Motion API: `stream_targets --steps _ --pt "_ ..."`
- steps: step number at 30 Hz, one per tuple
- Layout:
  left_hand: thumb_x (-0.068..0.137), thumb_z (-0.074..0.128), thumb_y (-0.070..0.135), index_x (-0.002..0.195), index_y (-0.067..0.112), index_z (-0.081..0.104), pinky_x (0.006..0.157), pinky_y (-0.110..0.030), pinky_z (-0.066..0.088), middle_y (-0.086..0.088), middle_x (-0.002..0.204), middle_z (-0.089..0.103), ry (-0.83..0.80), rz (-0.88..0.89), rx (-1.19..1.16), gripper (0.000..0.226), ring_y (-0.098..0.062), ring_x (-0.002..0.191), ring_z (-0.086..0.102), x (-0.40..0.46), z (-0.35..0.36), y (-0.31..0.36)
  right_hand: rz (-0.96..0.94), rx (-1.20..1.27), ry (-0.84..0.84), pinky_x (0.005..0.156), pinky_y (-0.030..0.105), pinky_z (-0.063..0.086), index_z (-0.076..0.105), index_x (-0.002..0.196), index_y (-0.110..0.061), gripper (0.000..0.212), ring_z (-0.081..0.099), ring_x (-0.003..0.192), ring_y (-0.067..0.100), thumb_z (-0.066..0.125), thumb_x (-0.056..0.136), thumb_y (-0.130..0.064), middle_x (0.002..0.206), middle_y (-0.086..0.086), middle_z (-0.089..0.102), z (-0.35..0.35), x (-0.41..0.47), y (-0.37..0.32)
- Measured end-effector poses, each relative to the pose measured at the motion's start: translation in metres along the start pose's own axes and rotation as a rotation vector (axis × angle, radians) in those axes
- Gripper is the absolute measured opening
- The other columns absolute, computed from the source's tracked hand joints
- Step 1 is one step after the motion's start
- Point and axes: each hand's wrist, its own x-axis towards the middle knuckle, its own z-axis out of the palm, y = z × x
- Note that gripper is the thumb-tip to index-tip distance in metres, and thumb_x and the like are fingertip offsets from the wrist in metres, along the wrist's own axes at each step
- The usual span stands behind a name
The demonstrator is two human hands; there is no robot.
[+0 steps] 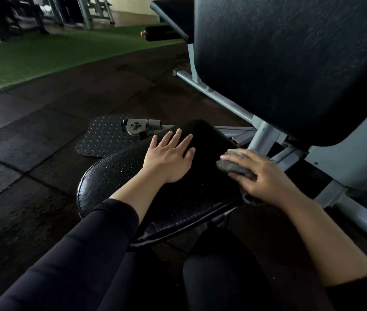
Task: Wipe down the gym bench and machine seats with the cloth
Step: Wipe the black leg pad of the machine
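While my left hand (pixel 170 158) lies flat, fingers straight and spread, on the black textured vinyl machine seat (pixel 119 176) to steady it, I judge the wipe goes best in firm overlapping strokes from the seat's right edge toward its left edge. My right hand (pixel 261 176) grips the crumpled grey cloth (pixel 234 167), fingers curled over it, at that right edge. It looks bunched, dull and worn; opening it flatter would cover more.

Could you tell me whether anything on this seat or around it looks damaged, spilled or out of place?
Nothing stands out. The seat pad looks intact, with no visible spill. The left hand rests flat on it while the right hand grips the grey cloth at the pad's right edge. The dim light could hide small marks.
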Motion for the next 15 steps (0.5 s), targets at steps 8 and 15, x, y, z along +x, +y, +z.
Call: stream_targets --steps 8,15 --pt "0.103 0.013 0.043 0.154 0.036 0.002 0.120 -0.044 -0.006 0.006 0.163 -0.006 -0.020 -0.004 0.000 0.052 -0.013 0.149 -0.007 0.003 -0.002 -0.001 0.141 -0.211 -0.028 0.103 0.028 0.033 0.048 0.135 -0.039 0.042 0.039 0.133 0.016 0.053 0.094 -0.038 0.146 -0.008 0.040 0.022 0.064 -0.010" --pt "0.101 0.033 0.048 0.150 0.037 0.029 0.118 -0.036 0.018 0.013 0.160 0.018 0.002 0.010 -0.111 0.050 -0.010 0.147 0.014 0.001 -0.025 -0.017 -0.085 -0.005 -0.169 0.092 -0.006 0.014 0.053 0.132 -0.033 0.044 0.035 0.122 -0.005 0.063 0.090 -0.030 0.139 -0.009 0.047 0.002 0.033 -0.021"
